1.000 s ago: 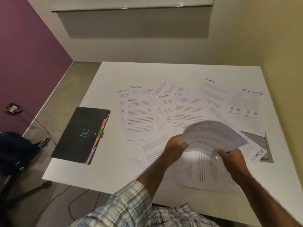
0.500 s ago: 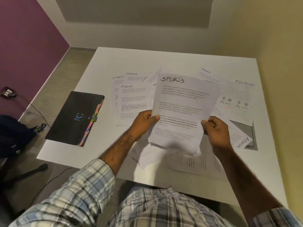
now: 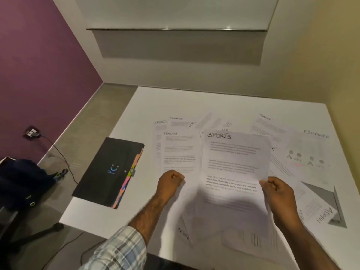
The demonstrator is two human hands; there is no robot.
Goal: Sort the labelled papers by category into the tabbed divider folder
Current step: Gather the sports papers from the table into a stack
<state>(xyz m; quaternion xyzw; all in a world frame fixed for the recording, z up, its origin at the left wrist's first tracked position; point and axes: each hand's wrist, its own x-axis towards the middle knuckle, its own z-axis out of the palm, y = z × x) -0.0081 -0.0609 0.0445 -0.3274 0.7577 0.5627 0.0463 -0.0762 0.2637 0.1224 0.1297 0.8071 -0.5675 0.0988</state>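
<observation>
Head view — only view available.

SPORTS sheet [image 3: 233,164] is held up off the table [image 3: 175,98], label at its top edge and readable, lower half in shadow. Right hand [image 3: 278,195] pinches the sheet's right edge between thumb and curled fingers. Left hand [image 3: 170,184] is curled into a fist just left of the sheet and apart from it; nothing shows in its grip.

Tabbed divider folder [image 3: 109,172], black, lies closed at the left of the table, near the left hand. Its coloured tabs [image 3: 124,184] face the papers and a small clasp [image 3: 133,171] sits on that edge. Other papers are spread flat and overlapping: a FINANCE sheet [image 3: 179,151] just beyond the left hand, an ADMIN sheet [image 3: 325,213] at the near right.

Judgement: step in hand is filing this one sheet, and the folder is not yet open. To do it well, the free left hand should undo the clasp and lift the cover while the right supports the sheet — a one-edge pinch lets it droop and crease. Read the tab before sliding in; tab labels are too small to read here.
</observation>
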